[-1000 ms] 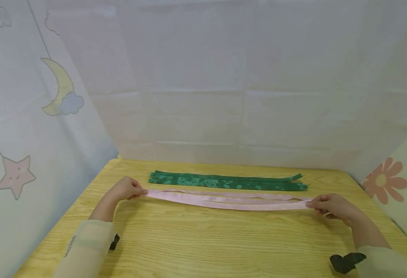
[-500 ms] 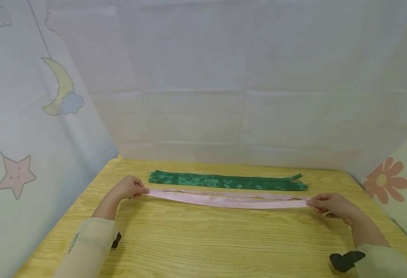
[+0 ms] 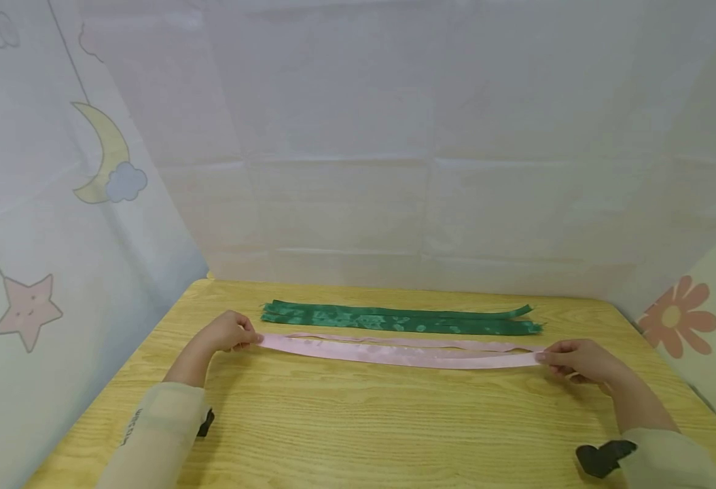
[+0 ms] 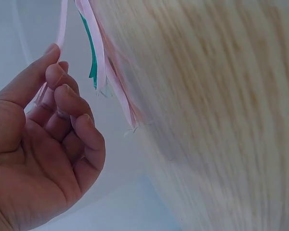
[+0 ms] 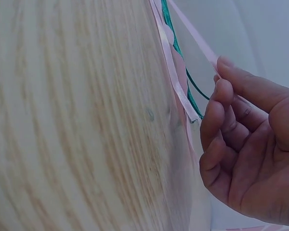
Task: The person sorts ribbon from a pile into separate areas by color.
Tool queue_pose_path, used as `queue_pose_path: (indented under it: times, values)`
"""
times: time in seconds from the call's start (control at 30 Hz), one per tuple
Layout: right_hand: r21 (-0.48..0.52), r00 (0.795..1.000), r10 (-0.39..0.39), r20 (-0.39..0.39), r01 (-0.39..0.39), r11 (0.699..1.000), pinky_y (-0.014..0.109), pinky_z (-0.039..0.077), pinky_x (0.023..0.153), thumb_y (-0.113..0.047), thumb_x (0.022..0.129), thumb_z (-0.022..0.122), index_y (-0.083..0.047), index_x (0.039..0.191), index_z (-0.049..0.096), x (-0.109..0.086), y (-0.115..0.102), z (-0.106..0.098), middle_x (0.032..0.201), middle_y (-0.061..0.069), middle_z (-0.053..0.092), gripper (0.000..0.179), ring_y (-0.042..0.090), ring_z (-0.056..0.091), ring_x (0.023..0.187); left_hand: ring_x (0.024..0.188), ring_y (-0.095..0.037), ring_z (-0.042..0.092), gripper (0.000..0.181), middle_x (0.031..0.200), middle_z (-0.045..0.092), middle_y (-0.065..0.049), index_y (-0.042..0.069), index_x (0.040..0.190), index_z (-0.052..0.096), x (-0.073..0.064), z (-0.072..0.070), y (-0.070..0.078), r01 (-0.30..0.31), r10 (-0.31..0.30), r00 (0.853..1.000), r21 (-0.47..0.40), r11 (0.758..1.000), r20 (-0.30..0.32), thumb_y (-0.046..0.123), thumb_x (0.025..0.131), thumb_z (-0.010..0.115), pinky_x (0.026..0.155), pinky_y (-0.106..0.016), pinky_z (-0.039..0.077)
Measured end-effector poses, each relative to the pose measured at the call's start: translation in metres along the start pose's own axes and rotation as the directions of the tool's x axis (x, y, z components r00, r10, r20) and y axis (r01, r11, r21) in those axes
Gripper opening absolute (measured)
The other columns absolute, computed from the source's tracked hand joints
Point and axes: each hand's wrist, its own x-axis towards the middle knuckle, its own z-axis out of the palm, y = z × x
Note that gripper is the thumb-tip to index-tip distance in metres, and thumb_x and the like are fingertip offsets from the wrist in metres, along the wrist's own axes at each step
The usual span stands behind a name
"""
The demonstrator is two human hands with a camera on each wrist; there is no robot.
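Observation:
A pink satin ribbon (image 3: 339, 350) stretches between my two hands with a slight sag in the head view. My left hand (image 3: 229, 331) pinches its left end between thumb and forefinger, the other fingers curled loosely below. At the opposite end, my right hand (image 3: 581, 360) grips the ribbon the same way. Just behind it, more pink ribbon (image 3: 492, 346) lies lengthwise on the table, partly covered by the held strip. Farther back lie several green ribbons (image 3: 346, 316) side by side, with frayed ends. In the left wrist view, the held ribbon (image 4: 63, 21) runs upward from the fingertips.
The wood-grain table (image 3: 358, 421) extends in front of the ribbons. A pale, creased backdrop (image 3: 346, 204) rises at its back edge, with printed side panels left and right. Dark wrist-worn pieces (image 3: 605, 458) show near the sleeves.
The held pink ribbon has shifted slightly toward the ribbons behind, closing a thin gap seen earlier. My right hand has moved a touch left and my left hand slightly right; both keep their grip.

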Motion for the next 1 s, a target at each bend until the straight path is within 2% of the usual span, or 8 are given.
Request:
queue_pose_path:
  times: [0.37,0.63,0.83,1.0]
  values:
    - [-0.101,0.994,0.007,-0.104,-0.018,0.995,0.028,0.037,0.054,-0.037,0.086,0.065,-0.002,0.092,0.062,0.009,0.000,0.003,0.070,0.001,0.058,0.036,0.016,0.051,0.064,0.049,-0.011,0.037,0.019,0.058,0.052,-0.002,0.006,0.073,0.059,0.006,0.004,-0.004,0.025,-0.026,0.999,0.041,0.999,0.021,0.017,0.085,0.069,0.048,-0.024,0.032]
    - [-0.078,0.993,0.063,-0.101,-0.071,0.994,0.029,0.039,0.053,-0.035,0.086,0.066,-0.003,0.088,0.062,0.006,0.009,0.010,0.067,0.002,0.059,0.033,0.016,0.052,0.061,0.050,-0.012,0.039,0.017,0.058,0.055,-0.003,0.005,0.072,0.058,-0.001,0.013,-0.008,0.032,-0.034,0.998,0.038,0.999,0.058,0.012,0.084,0.068,0.048,-0.024,0.031]
    - [-0.114,0.995,0.034,-0.093,-0.045,0.992,0.027,0.038,0.052,-0.037,0.083,0.068,-0.005,0.082,0.063,0.011,0.009,0.008,0.064,0.000,0.059,0.033,0.013,0.051,0.058,0.049,-0.012,0.038,0.017,0.058,0.055,-0.003,0.005,0.072,0.058,0.000,0.011,-0.006,0.034,-0.036,0.998,0.051,0.998,0.048,0.012,0.084,0.068,0.047,-0.024,0.029]
    - [-0.119,0.995,0.008,-0.095,-0.020,0.993,0.025,0.038,0.052,-0.031,0.083,0.070,-0.004,0.081,0.064,0.012,0.009,0.009,0.064,-0.001,0.060,0.028,0.014,0.054,0.060,0.050,-0.013,0.041,0.016,0.059,0.056,-0.004,0.005,0.073,0.058,0.003,0.011,-0.006,0.056,-0.059,0.997,0.050,0.997,0.050,0.010,0.084,0.068,0.048,-0.024,0.032]
